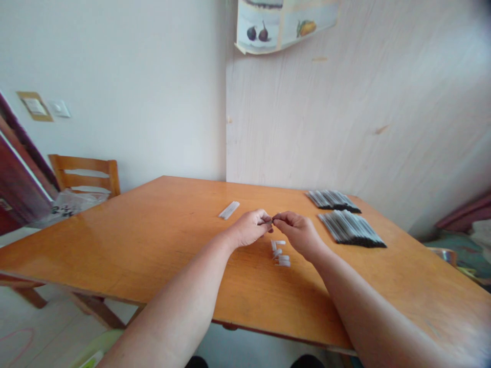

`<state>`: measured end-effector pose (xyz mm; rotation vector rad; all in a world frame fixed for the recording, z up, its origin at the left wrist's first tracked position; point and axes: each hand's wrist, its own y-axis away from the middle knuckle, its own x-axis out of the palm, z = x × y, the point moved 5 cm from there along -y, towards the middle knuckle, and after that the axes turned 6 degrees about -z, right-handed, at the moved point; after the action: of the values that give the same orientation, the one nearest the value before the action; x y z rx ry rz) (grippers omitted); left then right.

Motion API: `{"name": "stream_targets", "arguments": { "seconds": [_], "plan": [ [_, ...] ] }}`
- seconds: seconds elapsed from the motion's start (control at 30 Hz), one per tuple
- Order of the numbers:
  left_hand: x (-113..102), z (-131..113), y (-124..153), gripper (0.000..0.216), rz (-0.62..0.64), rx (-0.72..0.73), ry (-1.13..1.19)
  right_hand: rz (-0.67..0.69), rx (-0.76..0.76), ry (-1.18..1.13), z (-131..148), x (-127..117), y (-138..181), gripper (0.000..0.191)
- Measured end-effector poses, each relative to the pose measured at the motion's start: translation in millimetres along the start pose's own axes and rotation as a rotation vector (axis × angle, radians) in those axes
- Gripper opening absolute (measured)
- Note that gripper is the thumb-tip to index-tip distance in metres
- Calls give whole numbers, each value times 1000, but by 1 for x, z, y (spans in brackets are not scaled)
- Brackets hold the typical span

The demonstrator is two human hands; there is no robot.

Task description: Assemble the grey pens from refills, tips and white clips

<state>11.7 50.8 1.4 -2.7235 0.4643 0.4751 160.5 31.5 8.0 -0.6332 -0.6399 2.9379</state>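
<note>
Small dark piece point(272, 220), pinched by left hand point(249, 228) and right hand point(298, 233) fingers point(264, 219), over open tabletop point(153, 240).

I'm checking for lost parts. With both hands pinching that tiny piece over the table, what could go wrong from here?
The small dark piece is held only by fingertips of the left hand and right hand; a slip could drop it onto the table.
The loose white pieces lie beside the right wrist, which might sweep them away.
The nearer stack of dark rods sits close to the right hand and could get nudged.
</note>
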Motion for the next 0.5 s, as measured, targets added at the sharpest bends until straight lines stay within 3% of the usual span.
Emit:
{"name": "stream_targets", "arguments": {
  "seconds": [0.23, 0.5],
  "plan": [
    [1, -4, 2, 16, 12, 45, -68, 13, -57, 175, 5, -2, 1, 25],
    [7, -6, 3, 18, 51, 73, -18, 39, -76, 232, -3, 1, -1, 45]
  ]
}}
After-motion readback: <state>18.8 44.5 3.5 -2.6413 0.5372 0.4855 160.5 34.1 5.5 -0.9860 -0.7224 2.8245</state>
